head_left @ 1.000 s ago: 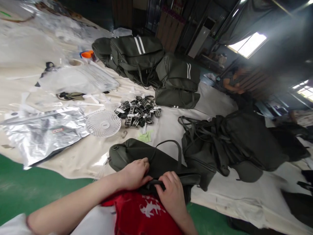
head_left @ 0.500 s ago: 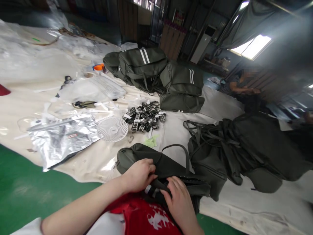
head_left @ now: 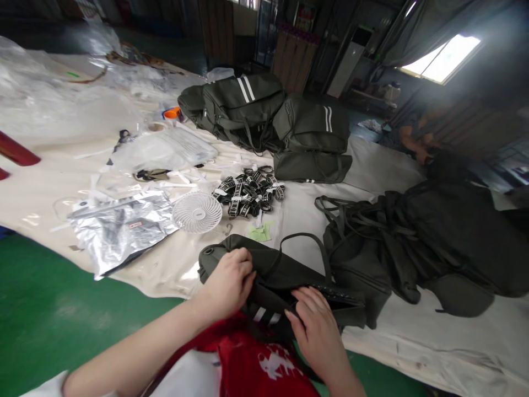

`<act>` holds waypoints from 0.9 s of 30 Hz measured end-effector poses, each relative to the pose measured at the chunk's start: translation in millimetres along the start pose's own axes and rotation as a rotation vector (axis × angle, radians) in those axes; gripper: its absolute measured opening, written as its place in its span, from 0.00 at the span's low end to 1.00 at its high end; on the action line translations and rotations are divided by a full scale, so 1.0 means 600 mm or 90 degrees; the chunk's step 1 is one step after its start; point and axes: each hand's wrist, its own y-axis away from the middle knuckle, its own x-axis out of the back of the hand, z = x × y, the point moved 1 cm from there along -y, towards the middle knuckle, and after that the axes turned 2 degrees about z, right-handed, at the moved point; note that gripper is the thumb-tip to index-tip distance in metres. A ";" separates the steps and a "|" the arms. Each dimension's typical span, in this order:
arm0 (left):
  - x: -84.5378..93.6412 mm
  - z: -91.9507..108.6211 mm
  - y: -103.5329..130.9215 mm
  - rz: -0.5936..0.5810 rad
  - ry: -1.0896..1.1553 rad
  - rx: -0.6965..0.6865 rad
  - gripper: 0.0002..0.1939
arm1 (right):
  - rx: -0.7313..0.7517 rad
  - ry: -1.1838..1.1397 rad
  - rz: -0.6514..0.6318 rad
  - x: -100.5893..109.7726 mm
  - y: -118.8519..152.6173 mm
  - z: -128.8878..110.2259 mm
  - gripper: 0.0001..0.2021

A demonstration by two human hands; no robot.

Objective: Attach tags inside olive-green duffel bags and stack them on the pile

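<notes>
A dark green bag (head_left: 264,262) with two white stripes lies at the table's near edge, its zipped opening partly apart on the right. My left hand (head_left: 232,278) is closed on the bag's edge near its left end, fingers curled in a pinch. My right hand (head_left: 316,325) grips the lip of the opening, with its fingertips over the edge and thumb on the near side. A thin handle loop (head_left: 308,236) stands up behind the hands. The inside of the bag is dark and cannot be made out.
Behind are a white round fan (head_left: 197,212), a heap of printed black straps (head_left: 248,193), a silver pouch (head_left: 124,229) and stacked green bags (head_left: 248,105). More dark bags (head_left: 454,237) lie right. A person (head_left: 417,138) is at the far right.
My left hand has moved slightly left and up along the bag, my right hand slightly right. The hands are farther apart and the striped panel shows more. The view has shifted a little.
</notes>
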 end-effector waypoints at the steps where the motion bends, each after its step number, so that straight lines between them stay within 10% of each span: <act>1: 0.011 -0.018 -0.001 0.035 -0.014 0.022 0.15 | 0.003 -0.005 0.003 0.006 0.001 0.003 0.06; 5: 0.039 -0.111 -0.001 0.046 -0.011 0.079 0.20 | 0.017 -0.019 -0.016 0.017 0.003 0.004 0.06; 12: 0.005 -0.267 0.016 0.008 0.015 0.248 0.30 | 0.045 -0.074 -0.055 0.007 -0.017 -0.020 0.07; 17: 0.034 -0.208 -0.001 0.027 0.012 0.087 0.27 | 0.034 -0.110 -0.110 0.008 -0.025 -0.016 0.08; 22: 0.030 -0.109 -0.057 -0.233 0.014 -0.149 0.28 | 0.012 -0.118 -0.176 0.001 -0.025 -0.017 0.06; 27: -0.017 -0.105 -0.111 -0.465 0.055 -0.178 0.23 | -0.001 -0.117 -0.204 0.004 -0.027 -0.016 0.06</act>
